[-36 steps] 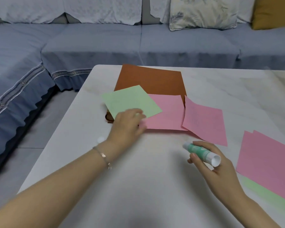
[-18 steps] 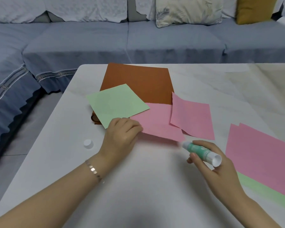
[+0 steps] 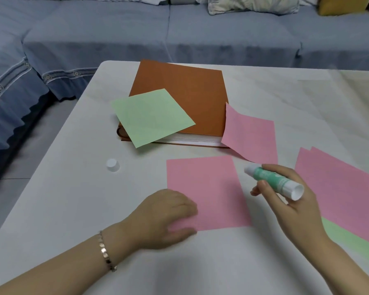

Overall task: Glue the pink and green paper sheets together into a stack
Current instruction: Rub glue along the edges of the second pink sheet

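A pink sheet (image 3: pixel 209 190) lies flat on the white table (image 3: pixel 73 199) in front of me. My left hand (image 3: pixel 160 218) pinches its near left corner between fingers and thumb. Just right of the sheet, my right hand (image 3: pixel 290 207) grips an uncapped green glue stick (image 3: pixel 273 180), tip pointing left toward the paper. A green sheet (image 3: pixel 151 117) rests tilted on the brown book (image 3: pixel 185 96). Another pink sheet (image 3: pixel 251 135) leans against the book's right edge. At the far right lie overlapping pink sheets (image 3: pixel 337 188) over green sheets (image 3: pixel 345 239).
The glue stick's white cap (image 3: pixel 112 165) stands on the table left of the pink sheet. A blue-grey sofa (image 3: pixel 179 35) with cushions runs behind and to the left of the table. The table's left edge drops to the floor.
My left hand has pulled one pink sheet off the book toward me and laid it flat on the table. The right hand with the glue stick has stayed about where it was.
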`<state>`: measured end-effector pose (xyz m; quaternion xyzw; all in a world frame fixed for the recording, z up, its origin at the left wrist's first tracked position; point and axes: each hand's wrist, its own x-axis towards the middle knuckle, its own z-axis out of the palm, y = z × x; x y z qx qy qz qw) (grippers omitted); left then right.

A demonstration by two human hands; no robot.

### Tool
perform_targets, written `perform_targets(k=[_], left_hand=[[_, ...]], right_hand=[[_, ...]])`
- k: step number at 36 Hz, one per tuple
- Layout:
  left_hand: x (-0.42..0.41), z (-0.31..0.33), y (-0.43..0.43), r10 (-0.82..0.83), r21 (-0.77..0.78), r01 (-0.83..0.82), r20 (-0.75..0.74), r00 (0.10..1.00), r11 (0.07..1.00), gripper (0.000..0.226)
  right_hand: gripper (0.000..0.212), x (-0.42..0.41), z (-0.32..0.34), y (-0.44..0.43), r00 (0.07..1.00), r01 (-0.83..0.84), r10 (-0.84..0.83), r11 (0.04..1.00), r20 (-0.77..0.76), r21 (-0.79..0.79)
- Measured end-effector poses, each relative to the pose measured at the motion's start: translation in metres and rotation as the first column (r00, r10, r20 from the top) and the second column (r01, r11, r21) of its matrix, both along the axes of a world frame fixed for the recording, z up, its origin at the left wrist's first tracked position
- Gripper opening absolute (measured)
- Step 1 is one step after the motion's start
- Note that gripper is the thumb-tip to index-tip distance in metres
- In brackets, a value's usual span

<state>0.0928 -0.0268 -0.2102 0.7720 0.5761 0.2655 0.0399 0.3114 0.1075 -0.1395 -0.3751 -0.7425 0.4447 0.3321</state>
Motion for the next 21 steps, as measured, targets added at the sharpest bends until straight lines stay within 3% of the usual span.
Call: perform_targets(k=[2, 4, 7, 11, 18, 21], left_hand=[[-0.002, -0.004, 0.005, 0.171, -0.020, -0.174, -0.082, 0.982, 0.985, 0.053], [-0.005, -0.009, 0.010, 0.361, -0.059, -0.383, -0.226, 0.905, 0.922, 0.052], [-0.003, -0.015, 0.012, 0.468, -0.117, -0.526, -0.326, 0.821, 0.842, 0.058], [0.008, -0.020, 0.008, 0.383, -0.109, -0.442, -0.343, 0.857, 0.891, 0.056], [0.029, -0.026, 0.003, 0.192, -0.089, -0.218, -0.230, 0.954, 0.972, 0.050], [0.031, -0.028, 0.005, 0.189, -0.106, -0.212, -0.194, 0.963, 0.971, 0.049]], right_hand=[[0.029, 0.003, -0.002, 0.000, 1.000, 0.001, 0.000, 1.000, 0.014, -0.015], [0.028, 0.005, -0.003, -0.001, 1.000, -0.003, 0.003, 1.000, 0.025, -0.027], [0.028, 0.007, -0.004, -0.002, 0.999, -0.006, 0.007, 0.999, 0.037, -0.046], [0.025, 0.011, -0.007, 0.000, 0.998, -0.013, 0.016, 0.999, 0.067, -0.051], [0.014, 0.015, -0.019, 0.004, 0.996, 0.047, -0.035, 0.987, 0.084, -0.154], [0.009, 0.011, -0.023, 0.002, 0.996, 0.031, -0.014, 0.979, 0.086, -0.199]])
